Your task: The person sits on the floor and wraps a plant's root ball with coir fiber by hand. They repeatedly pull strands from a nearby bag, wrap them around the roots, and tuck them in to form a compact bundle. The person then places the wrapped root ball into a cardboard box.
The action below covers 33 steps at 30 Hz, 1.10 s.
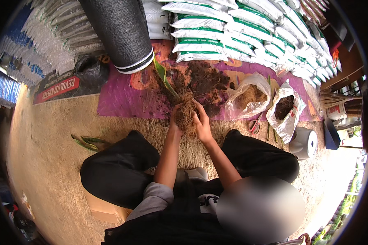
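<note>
Between my left hand [175, 118] and my right hand [202, 122] is a tangled brown root ball [187, 110], with fingers of each wrapped round it. A long green, yellow-edged leaf [164, 78] rises from it toward the upper left. Dark loose soil [208, 81] is spread behind it on a purple printed sheet [122, 98]. To the right stand an open clear bag of light brown fibre [249, 94] and a white bag of dark material [284, 106], with red-handled scissors [255, 126] below them. Loose cut leaves [88, 142] lie on the ground to the left.
A large black roll [120, 34] stands at the back beside stacked white-and-green sacks [198, 36]. Plastic packs [37, 49] are piled at the left. A silver container [302, 143], a dark blue object [331, 133] and a broom [334, 100] are at the right. Cardboard [102, 208] lies at lower left.
</note>
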Tool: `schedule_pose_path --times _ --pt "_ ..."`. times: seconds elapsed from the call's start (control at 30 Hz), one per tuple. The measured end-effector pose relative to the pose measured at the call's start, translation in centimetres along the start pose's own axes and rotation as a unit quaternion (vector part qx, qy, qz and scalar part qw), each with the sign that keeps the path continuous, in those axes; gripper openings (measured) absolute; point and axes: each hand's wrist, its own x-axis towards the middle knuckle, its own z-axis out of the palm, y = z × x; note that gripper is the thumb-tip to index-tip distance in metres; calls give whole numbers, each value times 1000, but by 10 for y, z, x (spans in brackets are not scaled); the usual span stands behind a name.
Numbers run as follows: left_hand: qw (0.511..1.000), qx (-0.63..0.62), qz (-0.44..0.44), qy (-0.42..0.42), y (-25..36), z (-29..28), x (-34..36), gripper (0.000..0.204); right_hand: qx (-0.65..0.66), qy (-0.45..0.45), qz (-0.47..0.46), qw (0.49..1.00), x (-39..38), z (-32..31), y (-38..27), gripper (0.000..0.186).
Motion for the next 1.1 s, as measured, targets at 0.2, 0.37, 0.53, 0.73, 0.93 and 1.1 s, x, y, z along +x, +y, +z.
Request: schedule_pose_path --times 0.2,0.37,0.53,0.73,0.93,1.1 --pt "996 12 -13 92 8 -9 -10 29 -97 -9 44 994 -4 12 4 40" --pt "994 34 31 96 11 -35 -15 34 -191 -38 24 980 -4 20 22 42" --pt "991 64 22 113 17 -14 -25 32 -86 -133 112 981 6 13 2 59" --pt "985 132 30 108 18 -25 -14 38 -184 -34 15 982 -6 31 -3 49" --pt "921 286 2 263 1 4 -17 52 -137 45 29 989 -7 14 17 38" --pt "866 404 0 295 3 -2 -20 65 -142 42 39 988 -2 10 12 33"
